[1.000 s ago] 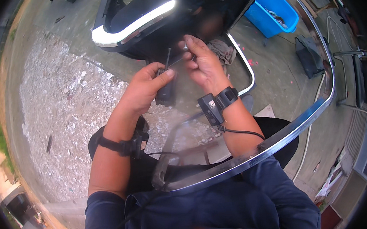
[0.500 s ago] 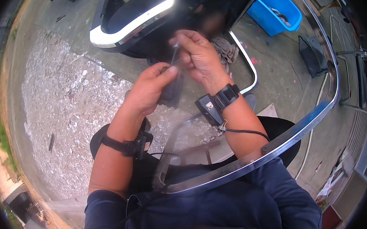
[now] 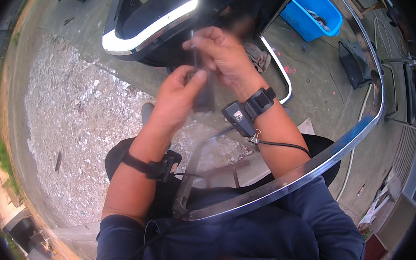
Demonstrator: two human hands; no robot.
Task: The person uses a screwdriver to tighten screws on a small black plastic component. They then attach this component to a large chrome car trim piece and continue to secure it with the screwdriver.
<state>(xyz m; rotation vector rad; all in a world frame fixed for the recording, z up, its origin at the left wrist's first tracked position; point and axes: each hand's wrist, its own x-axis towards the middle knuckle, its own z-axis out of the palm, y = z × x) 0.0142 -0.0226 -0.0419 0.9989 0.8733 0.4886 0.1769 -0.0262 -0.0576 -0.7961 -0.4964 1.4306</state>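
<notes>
Tool (image 3: 203,98), black and blurred, lies along the right side of the left hand (image 3: 175,96), which is closed round it, thumb on top. Its long axis runs away from the body: the blocky end is nearer the person, the slim shaft (image 3: 194,54) points toward the black shell (image 3: 174,8). The right hand (image 3: 224,53) is nearer the far tip, its fingers curled and partly closed just beside it; blur hides whether they touch it or pinch something small. Both hands are above bare concrete ground (image 3: 308,95), with pale rubble (image 3: 72,145) on the left. A bright metal frame (image 3: 348,143) curves round the right forearm; beyond that arm are a blue bin (image 3: 302,22) and, smaller, a crumpled rag (image 3: 259,57).
</notes>
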